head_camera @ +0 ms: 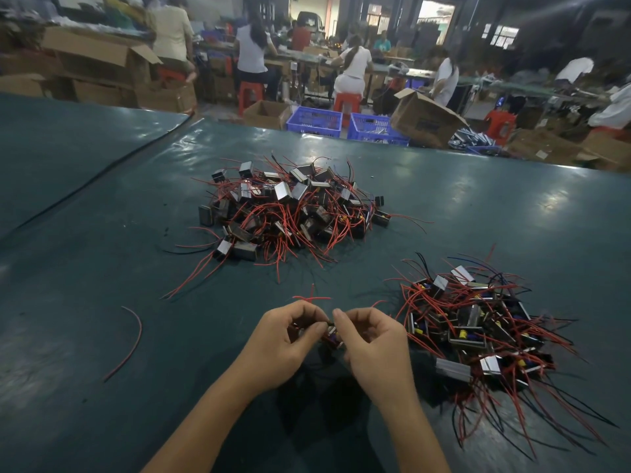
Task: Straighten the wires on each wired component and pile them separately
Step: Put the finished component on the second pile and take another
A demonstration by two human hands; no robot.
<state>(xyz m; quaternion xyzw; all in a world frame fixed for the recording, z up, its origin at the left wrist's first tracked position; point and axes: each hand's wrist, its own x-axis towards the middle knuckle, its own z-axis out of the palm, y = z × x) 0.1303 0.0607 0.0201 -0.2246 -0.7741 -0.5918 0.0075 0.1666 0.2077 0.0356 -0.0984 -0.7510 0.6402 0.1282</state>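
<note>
Head view: your left hand [290, 336] and right hand [372, 339] meet over the near edge of the green desk [102, 233], each grip closed in a pinch on one wired component [333, 334] held between them, just above the surface; its red wires [310, 298] rise past your left fingers. The part is likely light, with a small rigid metal-framed body, while its leads look thin, limp and ready to keep a kink, so they should straighten under a gentle draw. Judged best hold: steady the body in one grip and run the other finger and thumb along each lead from its root outward, since a hard tug could strain the joint where the lead enters the body. Count: one component in hand; two heaps on the desk, a far pile [290, 209] ahead of you and a near pile [478, 329] just beside your right hand, each holding dozens of like components too tangled to number exactly; one loose red wire [128, 339] lying alone, well to your left. Which heap holds the finished parts cannot be told from here
</note>
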